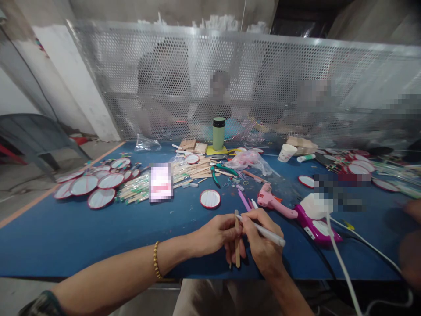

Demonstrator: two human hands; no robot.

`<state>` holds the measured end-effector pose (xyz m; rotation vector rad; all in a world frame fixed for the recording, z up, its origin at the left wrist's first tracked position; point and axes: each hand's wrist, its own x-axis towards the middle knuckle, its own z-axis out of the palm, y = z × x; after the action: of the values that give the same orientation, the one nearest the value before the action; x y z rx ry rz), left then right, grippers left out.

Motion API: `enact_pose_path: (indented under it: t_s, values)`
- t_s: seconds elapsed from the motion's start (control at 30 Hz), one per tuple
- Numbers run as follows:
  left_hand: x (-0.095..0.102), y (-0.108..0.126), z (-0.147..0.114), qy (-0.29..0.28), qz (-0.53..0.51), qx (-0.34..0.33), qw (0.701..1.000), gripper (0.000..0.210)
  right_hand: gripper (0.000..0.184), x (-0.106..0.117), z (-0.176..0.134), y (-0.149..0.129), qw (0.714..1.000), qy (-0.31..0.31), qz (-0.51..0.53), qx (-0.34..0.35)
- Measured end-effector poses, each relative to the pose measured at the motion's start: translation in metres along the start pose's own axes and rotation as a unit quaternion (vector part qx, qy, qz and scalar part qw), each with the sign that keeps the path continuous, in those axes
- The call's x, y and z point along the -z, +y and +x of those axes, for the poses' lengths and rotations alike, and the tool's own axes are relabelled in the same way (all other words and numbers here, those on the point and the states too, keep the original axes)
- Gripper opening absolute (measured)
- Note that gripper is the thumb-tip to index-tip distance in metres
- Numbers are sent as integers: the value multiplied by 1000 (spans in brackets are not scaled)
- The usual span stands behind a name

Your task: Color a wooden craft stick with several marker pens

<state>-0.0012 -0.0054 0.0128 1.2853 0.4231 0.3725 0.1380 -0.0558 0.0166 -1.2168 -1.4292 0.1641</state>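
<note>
Head view: white pen (271,236) held to wooden stick (237,252), apparently a marking step.
Left hand (212,233) pinches the wooden stick near the worktop (98,239) front edge; right hand (265,248) grips the white pen. Next stroke likely needs a steady stick. Open room lies left; the pink glue gun (278,205) limits right-forward movement.

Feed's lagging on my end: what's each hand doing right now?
Left hand: closed, holding a flat wooden stick.
Right hand: closed, holding a white pen, tip near the stick's upper end.
</note>
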Motion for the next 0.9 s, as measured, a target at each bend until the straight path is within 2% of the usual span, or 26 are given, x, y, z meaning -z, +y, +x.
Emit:
enact_pose_path:
  t_s: [0.9]
  values:
    - [-1, 1, -1, 3, -8, 7, 1000, 55, 26, 0, -1, 1, 1000, 9, -4, -24]
